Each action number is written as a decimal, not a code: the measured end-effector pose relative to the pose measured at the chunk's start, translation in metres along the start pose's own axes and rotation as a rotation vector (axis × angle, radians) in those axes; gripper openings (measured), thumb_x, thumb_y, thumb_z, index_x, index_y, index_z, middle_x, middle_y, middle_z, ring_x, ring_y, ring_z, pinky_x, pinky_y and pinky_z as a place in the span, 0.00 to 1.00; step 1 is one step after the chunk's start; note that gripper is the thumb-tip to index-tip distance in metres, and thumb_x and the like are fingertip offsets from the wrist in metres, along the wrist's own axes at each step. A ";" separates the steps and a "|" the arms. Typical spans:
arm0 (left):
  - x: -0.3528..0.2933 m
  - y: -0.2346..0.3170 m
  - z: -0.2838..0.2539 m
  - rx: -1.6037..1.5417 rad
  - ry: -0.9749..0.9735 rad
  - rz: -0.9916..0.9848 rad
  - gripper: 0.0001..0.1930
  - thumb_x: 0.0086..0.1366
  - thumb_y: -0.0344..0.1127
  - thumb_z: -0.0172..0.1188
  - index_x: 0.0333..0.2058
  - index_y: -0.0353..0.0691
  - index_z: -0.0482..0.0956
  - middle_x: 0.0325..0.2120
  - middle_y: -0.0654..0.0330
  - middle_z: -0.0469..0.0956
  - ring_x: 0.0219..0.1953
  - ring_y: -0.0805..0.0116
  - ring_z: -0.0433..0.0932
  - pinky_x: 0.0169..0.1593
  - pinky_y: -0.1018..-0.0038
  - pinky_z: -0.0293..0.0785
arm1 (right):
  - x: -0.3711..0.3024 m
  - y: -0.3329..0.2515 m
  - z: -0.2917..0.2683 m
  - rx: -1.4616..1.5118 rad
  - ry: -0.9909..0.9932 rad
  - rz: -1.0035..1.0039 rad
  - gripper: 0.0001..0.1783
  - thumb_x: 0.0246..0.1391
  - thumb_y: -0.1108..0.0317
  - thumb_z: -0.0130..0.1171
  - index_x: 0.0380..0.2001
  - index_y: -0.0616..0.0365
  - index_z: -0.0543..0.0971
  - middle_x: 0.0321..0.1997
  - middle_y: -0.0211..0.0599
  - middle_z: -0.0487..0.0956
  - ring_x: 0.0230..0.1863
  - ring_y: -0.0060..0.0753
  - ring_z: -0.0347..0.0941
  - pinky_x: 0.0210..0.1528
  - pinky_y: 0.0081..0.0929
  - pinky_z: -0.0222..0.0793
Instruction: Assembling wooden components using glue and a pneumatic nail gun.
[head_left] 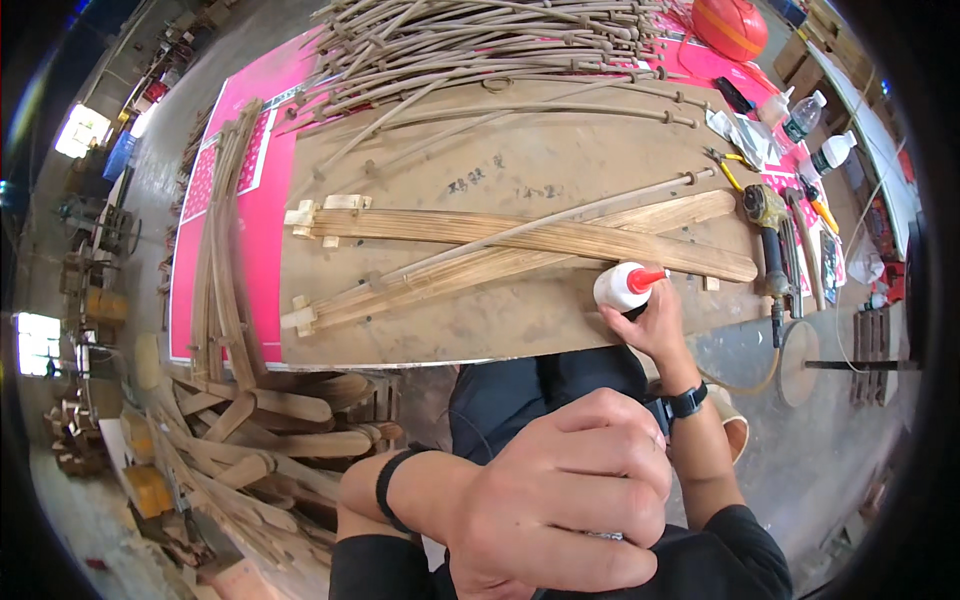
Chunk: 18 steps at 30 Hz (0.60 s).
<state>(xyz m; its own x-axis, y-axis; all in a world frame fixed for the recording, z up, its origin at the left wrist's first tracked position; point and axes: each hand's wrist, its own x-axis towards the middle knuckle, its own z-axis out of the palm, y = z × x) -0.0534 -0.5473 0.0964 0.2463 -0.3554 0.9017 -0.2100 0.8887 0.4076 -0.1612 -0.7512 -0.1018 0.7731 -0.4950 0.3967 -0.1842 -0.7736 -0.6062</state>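
Close to the camera, my left hand [565,500] is curled into a fist, knuckles up, above my lap; whatever its fingers close on is hidden. My right hand [657,318] grips a white squeeze bottle [614,287] with a red nozzle, at the near edge of the table. Just beyond the bottle, two long, flat wooden slats [420,228] lie crossed, with small pale wooden blocks [303,315] at their left ends. A thin wooden rod [560,217] with a knobbed end rests slantwise over them.
Many thin rods [480,45] are heaped along the far side. Bundled slats [225,240] lie on the pink sheet [275,190] at left; more slats [290,410] are piled below. At right are an air tool [768,225], pliers [730,172], plastic bottles [803,118] and a red ball-shaped bundle [728,28].
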 end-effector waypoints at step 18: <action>-0.159 0.005 -0.252 1.542 -0.309 -0.828 0.29 0.74 0.42 0.61 0.69 0.38 0.70 0.53 0.48 0.78 0.59 0.46 0.72 0.64 0.53 0.66 | 0.005 0.006 -0.003 0.068 0.029 -0.077 0.32 0.42 0.58 0.80 0.49 0.60 0.79 0.45 0.50 0.81 0.47 0.60 0.78 0.51 0.46 0.75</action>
<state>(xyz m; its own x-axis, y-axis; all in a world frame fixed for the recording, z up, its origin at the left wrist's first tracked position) 0.1443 -0.4133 -0.0817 0.6067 -0.7246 0.3271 -0.7929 -0.5218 0.3147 -0.1604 -0.7596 -0.1016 0.7655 -0.4466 0.4632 -0.0820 -0.7817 -0.6182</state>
